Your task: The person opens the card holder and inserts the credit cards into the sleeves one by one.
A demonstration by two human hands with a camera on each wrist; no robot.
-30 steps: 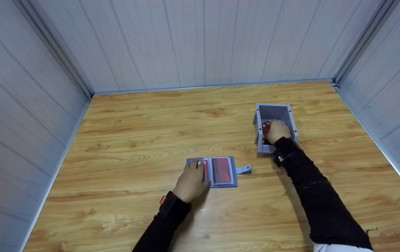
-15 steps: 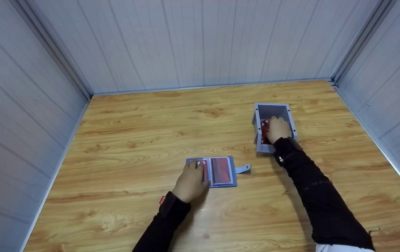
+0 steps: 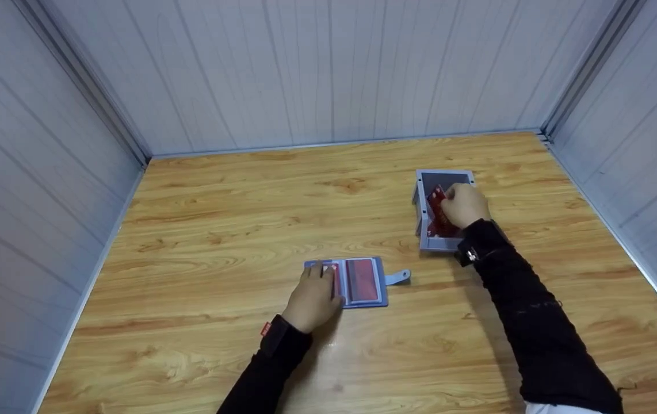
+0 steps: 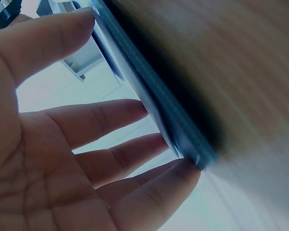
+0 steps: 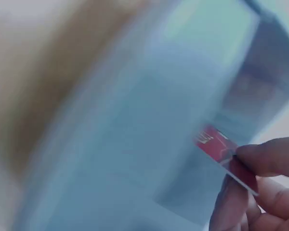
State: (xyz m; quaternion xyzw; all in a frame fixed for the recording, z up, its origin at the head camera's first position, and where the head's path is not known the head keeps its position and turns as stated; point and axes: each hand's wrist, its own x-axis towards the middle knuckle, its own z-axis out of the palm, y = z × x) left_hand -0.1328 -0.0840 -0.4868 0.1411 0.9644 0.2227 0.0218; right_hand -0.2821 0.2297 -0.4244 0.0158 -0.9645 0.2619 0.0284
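A blue card holder point(image 3: 383, 282) lies unfolded on the table, with red cards behind its clear sleeves. My left hand point(image 3: 312, 300) rests on its left page, partly covering a red card; in the left wrist view the extended fingers point(image 4: 106, 120) and thumb touch the holder. Over a grey plastic bin point(image 3: 438, 244), my right hand point(image 3: 466, 206) pinches a red card point(image 3: 438, 201) between thumb and fingers. The right wrist view shows that card point(image 5: 216, 144) tilted in the grip. More red shows low in the bin, partly hidden by the hand.
The holder's snap strap point(image 3: 398, 277) sticks out to the right, towards the bin. Pale panel walls point(image 3: 305, 75) enclose the wooden table point(image 3: 219, 218) at the back and both sides.
My right hand has risen slightly from inside the bin, and the red card in its fingers now shows more fully. The left hand stays on the card holder.
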